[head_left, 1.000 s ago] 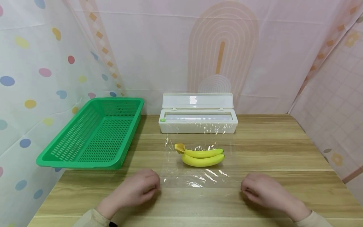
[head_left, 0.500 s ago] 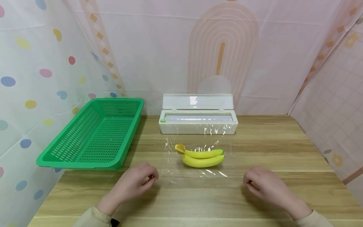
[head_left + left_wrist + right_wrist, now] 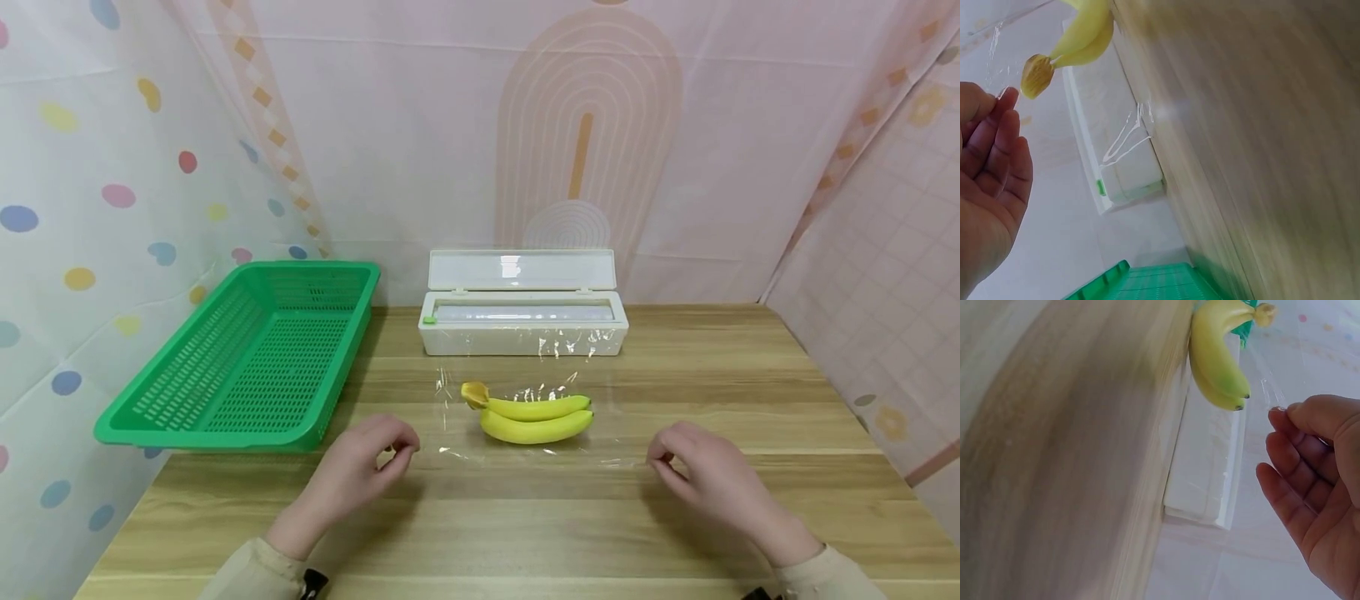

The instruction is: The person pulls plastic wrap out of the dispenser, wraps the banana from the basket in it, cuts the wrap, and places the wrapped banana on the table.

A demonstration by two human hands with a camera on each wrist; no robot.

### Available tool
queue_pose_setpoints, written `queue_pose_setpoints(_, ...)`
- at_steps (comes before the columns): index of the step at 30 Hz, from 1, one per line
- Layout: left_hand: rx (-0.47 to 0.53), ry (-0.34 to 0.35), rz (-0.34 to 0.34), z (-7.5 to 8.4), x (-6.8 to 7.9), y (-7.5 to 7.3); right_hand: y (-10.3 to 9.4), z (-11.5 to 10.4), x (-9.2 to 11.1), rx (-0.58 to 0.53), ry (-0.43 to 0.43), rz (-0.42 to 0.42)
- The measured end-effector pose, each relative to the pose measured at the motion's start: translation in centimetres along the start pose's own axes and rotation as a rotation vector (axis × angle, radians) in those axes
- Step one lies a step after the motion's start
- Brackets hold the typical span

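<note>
— Inward from the desk's (image 3: 750, 375) back edge, head view: bananas (image 3: 536, 425), film (image 3: 453, 453) around them. Step?
— Probably wrapping. Left wrist view?
— Left hand (image 3: 988, 200) pinches film, other fingers loosely curled.
— Right wrist view: right hand (image 3: 1329, 506) likewise; next likely calls for even tension.

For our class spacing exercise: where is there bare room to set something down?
Most room: table right of the box, beyond the right hand. Smaller: the gap between basket and box. Crowded: the middle, with film and bananas before the box.
</note>
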State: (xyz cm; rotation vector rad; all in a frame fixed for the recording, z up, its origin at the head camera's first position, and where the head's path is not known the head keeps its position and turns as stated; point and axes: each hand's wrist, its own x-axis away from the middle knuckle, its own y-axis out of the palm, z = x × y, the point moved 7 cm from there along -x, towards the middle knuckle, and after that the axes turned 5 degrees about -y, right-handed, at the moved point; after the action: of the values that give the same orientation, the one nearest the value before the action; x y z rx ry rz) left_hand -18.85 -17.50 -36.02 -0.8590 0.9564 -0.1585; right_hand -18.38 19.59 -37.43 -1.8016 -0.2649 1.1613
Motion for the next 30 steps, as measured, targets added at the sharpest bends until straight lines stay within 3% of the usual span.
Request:
queue_pose_setpoints(14, -0.053, -0.078, 0.11, -0.9, -1.5, -0.5, -0.3, 1.7, -1.1, 0.013, 0.159, 0.067)
queue_pose_setpoints(23, -0.053, -0.107, 0.143, -1.2, -2.1, -0.7, -0.4, 2.3, -1.6, 0.021, 0.161, 0.089)
queue_pose_setpoints(30, -0.01, -0.129, 0.178, -1.7, -2.7, -0.8, -0.1, 2.8, -2.1, 0.021, 0.212, 0.065)
